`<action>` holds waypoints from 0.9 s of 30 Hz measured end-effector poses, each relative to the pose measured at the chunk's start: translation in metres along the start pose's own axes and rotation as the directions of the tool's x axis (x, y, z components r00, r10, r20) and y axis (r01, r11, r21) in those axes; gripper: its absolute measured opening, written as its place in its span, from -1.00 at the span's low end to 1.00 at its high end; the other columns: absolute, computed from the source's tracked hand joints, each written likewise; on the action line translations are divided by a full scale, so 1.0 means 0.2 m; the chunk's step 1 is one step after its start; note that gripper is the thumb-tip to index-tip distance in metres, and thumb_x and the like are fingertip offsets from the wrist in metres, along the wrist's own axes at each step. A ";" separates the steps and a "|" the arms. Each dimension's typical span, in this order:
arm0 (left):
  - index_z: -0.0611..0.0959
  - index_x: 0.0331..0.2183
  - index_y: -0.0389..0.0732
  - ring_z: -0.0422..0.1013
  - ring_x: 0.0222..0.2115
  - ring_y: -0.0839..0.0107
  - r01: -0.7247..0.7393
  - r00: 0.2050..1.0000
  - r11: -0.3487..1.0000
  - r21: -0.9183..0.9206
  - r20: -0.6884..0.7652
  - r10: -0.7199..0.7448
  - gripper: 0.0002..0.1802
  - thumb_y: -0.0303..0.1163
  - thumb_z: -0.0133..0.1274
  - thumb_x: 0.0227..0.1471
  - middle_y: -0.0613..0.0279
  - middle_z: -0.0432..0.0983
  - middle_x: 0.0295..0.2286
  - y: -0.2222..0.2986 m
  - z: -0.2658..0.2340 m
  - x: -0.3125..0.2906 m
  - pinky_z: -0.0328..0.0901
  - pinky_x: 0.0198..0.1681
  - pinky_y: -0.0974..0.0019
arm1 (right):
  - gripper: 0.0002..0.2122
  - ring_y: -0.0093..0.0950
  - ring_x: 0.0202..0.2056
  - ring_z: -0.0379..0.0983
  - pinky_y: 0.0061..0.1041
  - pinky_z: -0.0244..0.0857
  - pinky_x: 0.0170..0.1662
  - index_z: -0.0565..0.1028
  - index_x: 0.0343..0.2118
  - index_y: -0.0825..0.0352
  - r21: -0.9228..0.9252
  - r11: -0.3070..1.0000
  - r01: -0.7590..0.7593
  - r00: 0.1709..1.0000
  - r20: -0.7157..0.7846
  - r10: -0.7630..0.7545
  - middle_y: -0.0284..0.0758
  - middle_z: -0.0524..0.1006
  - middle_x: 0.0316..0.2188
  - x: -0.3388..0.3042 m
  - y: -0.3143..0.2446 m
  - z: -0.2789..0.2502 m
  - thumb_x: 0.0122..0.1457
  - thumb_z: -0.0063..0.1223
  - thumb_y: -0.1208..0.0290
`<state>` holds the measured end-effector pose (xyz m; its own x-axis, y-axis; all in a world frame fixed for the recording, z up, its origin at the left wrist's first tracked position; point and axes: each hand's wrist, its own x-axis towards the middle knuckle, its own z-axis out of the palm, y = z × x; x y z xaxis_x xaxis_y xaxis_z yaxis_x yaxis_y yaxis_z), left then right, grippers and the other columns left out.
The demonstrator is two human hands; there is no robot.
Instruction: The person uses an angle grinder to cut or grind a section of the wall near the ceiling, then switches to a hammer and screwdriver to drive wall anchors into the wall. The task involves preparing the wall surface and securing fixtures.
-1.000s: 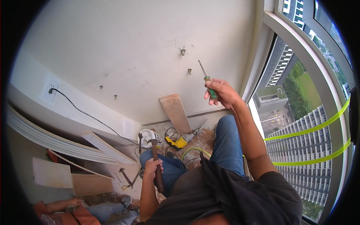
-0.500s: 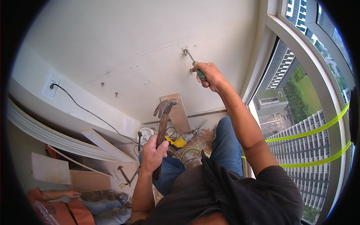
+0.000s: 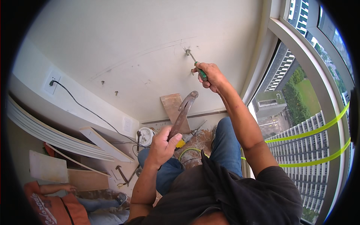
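My left hand (image 3: 164, 148) is closed round the wooden handle of a claw hammer (image 3: 183, 112), its head raised in front of the wall. In my right hand (image 3: 212, 77) I grip a screwdriver (image 3: 203, 75) with a green handle. Its metal shaft slants up to a metal anchor (image 3: 188, 52) that sticks out of the white wall; whether the tip is inside it I cannot tell. A second anchor (image 3: 192, 72) protrudes right beside my right fingers. Further left, two more anchors (image 3: 102, 82) stand out of the wall below curved pencil lines.
A leaning wooden board (image 3: 170, 102), a yellow power drill (image 3: 180, 143) and a white bucket (image 3: 146, 137) are by the wall's foot. A black cable (image 3: 82, 107) runs from an outlet. Lime straps (image 3: 311, 133) cross the window at right. Another person (image 3: 56, 204) is at lower left, near loose panels.
The hammer has swung to the right and tilted, its head now closer to my right hand. My left hand moved right with it. The screwdriver stays at the same anchor.
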<state>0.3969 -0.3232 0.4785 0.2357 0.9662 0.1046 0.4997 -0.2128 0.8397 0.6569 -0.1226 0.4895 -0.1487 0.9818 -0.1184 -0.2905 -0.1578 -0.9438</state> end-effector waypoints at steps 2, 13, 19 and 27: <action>0.59 -0.12 -0.36 0.55 -0.41 0.16 -0.011 1.000 1.000 -0.015 -0.005 0.011 -0.64 -0.25 0.19 0.24 -0.02 0.58 -0.43 0.01 0.01 0.01 0.41 -0.30 0.19 | -0.64 -0.66 -0.83 -0.01 -0.59 -0.15 -0.77 0.55 -0.30 0.46 0.002 1.000 0.005 1.000 -0.001 -0.005 -0.37 0.35 -0.73 0.00 0.00 0.00 0.32 0.02 0.15; 0.60 -0.21 -0.32 0.45 -0.59 0.07 -0.558 0.705 0.532 0.636 0.026 0.708 -0.51 -0.18 0.40 -0.06 0.09 0.45 -0.54 0.02 0.05 0.16 0.35 -0.53 0.14 | -0.66 -0.52 -0.81 0.29 -0.54 0.16 -0.72 0.51 -0.30 0.47 0.014 1.000 0.000 0.998 0.064 -0.001 -0.24 0.48 -0.69 0.08 0.05 -0.02 0.32 0.05 0.19; 0.55 -0.33 -0.24 0.40 -0.64 0.12 -0.621 0.603 0.351 0.701 0.141 0.785 -0.52 -0.14 0.42 -0.14 0.16 0.34 -0.59 -0.06 -0.05 0.41 0.30 -0.59 0.15 | -0.66 -0.45 -0.76 0.38 -0.48 0.37 -0.60 0.49 -0.30 0.46 0.093 0.996 0.018 0.997 0.074 -0.024 -0.22 0.50 -0.69 0.10 0.08 -0.01 0.32 0.07 0.18; 0.50 -0.38 -0.21 0.40 -0.62 0.08 -0.569 0.664 0.375 0.732 0.140 0.734 -0.55 -0.17 0.40 -0.12 0.14 0.37 -0.56 -0.03 -0.05 0.39 0.29 -0.56 0.11 | -0.68 -0.37 -0.74 0.43 -0.34 0.55 -0.32 0.47 -0.33 0.46 0.154 0.988 0.007 0.998 0.065 -0.018 -0.21 0.51 -0.69 0.08 0.08 0.00 0.31 0.07 0.21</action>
<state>0.4041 -0.2446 0.4859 0.6404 0.4653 0.6111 0.6635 -0.7359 -0.1350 0.6501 -0.1086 0.4723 -0.2046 0.9754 -0.0815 -0.4335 -0.1650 -0.8859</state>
